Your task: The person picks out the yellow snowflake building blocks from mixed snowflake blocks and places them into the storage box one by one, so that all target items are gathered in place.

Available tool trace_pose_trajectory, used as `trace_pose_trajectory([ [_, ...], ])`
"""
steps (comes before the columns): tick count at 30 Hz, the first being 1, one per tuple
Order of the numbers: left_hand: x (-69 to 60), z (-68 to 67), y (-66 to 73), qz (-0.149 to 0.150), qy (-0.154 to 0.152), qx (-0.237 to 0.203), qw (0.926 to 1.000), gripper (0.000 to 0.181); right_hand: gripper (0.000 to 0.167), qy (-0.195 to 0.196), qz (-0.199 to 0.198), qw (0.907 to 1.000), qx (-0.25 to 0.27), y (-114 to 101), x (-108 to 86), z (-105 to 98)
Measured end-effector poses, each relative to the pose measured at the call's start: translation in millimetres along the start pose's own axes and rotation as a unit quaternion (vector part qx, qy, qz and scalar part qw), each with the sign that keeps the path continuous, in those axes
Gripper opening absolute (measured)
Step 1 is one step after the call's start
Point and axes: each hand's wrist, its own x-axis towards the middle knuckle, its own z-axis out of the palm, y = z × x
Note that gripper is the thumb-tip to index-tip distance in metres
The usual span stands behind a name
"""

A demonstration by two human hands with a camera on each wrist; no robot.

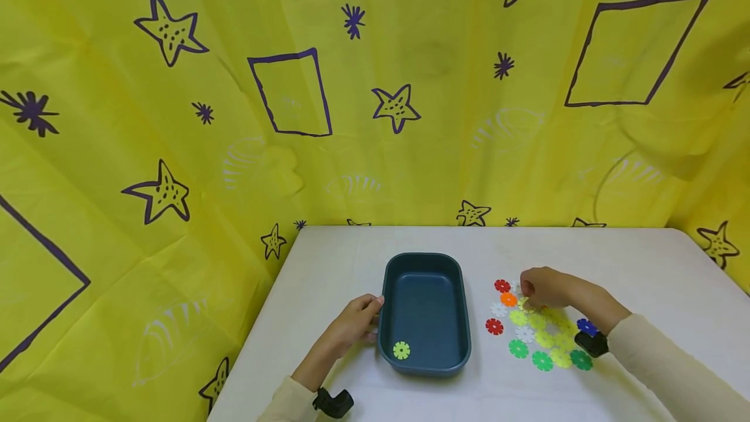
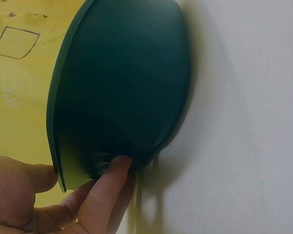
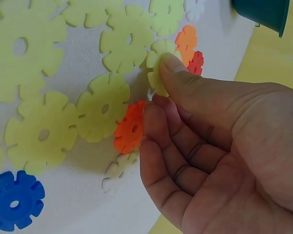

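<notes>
Table (image 1: 334, 266): white | Tray (image 1: 423, 308): centre | Left hand (image 1: 354, 324): grasping tray's left side | Right hand (image 1: 545, 286): pinching yellow disc (image 3: 155, 63), right of tray | Boxed disc (image 1: 401, 350): one, tray's near-left corner | Loose discs (image 1: 538, 321): many, outside, right of tray

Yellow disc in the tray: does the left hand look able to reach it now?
Probably yes: the yellow disc lies uncovered inside the tray, near the left hand, though its grip on the tray may need releasing.

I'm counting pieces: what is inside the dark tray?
One yellow disc lies in the tray, toward its near left corner. The rest of its visible floor is bare. The table under it is hidden.
</notes>
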Motion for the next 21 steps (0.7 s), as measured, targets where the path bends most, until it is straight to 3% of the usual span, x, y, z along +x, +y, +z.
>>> trace_pose_trajectory([
  [9,0.4,-0.4,-0.2,-0.001,-0.002,-0.001,1.0000,0.043,0.015,-0.023,-0.007,0.9997,-0.002,7,5.8,-7],
  [21,-0.8,-0.8,0.4,-0.008,-0.003,0.004,1.0000,0.043,0.020,-0.070,0.024,0.9972,0.004,10,10.0,-13],
])
